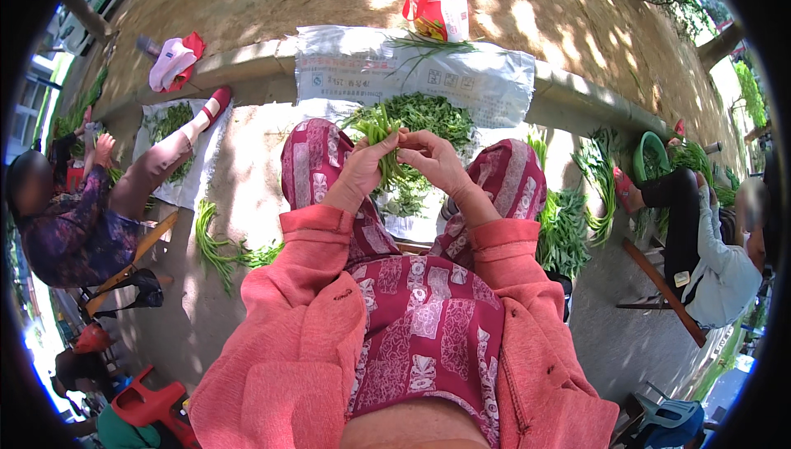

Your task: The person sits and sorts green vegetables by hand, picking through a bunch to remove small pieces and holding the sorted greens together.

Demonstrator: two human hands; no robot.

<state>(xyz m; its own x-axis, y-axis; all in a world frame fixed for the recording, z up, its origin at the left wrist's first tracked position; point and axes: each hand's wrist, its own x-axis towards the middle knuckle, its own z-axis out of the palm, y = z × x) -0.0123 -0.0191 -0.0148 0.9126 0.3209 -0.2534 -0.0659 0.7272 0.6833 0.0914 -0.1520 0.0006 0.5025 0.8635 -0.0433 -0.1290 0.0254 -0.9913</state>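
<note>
My left hand (363, 168) is closed around a small bunch of green leafy-vegetable stems (390, 171), held upright between my knees. Thumb and fingertips of my right hand (442, 161) meet the bunch from the other side, close to the left thumb. Whether they pinch a stem is too small to tell. Beneath and beyond both hands lies a heap of loose green leaves (439, 118). It rests at the near side of a flattened white woven sack (500, 87) that bears printing.
A red and white bag (442, 13) stands beyond the sack, past a concrete kerb (565, 81). Stem bundles (213, 239) lie left, leafy bunches (562, 229) right. Seated people (68, 233) work on both sides. A green basin (651, 152) sits far right, a red plastic stool (151, 402) behind left.
</note>
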